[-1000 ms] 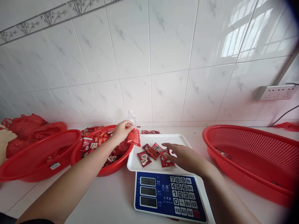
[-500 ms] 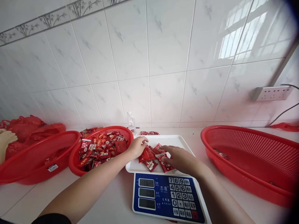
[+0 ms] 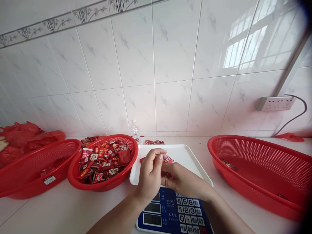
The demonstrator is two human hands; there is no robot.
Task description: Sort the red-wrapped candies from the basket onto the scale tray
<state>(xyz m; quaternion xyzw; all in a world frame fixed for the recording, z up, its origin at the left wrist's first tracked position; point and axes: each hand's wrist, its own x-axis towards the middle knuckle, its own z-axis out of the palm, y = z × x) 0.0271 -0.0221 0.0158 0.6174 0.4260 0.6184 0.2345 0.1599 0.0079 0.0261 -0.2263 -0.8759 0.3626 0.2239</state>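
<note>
Both of my hands meet above the front of the white scale tray (image 3: 195,162), cupped around red snack packets (image 3: 167,158). My left hand (image 3: 151,170) is closed, its thumb up against the curled fingers, with a red packet edge showing on its far side. My right hand (image 3: 176,177) bends its fingers in against the left palm, with bits of red wrapper between them. Most of the packets are hidden by the hands. Below the tray, the scale's blue keypad panel (image 3: 170,211) is partly covered by my wrists.
Left of the tray, a red basket (image 3: 73,177) holds many small packets. Another red basket (image 3: 26,191) stands further left, by red plastic bags (image 3: 21,136) and part of another person's hand (image 3: 3,143). A large red basket (image 3: 243,191) is at right. A clear bottle (image 3: 135,130) stands behind.
My hands have come together, drawing the spread packets from the tray's middle toward its front edge. The left hand has turned upright. The view has shifted slightly.
</note>
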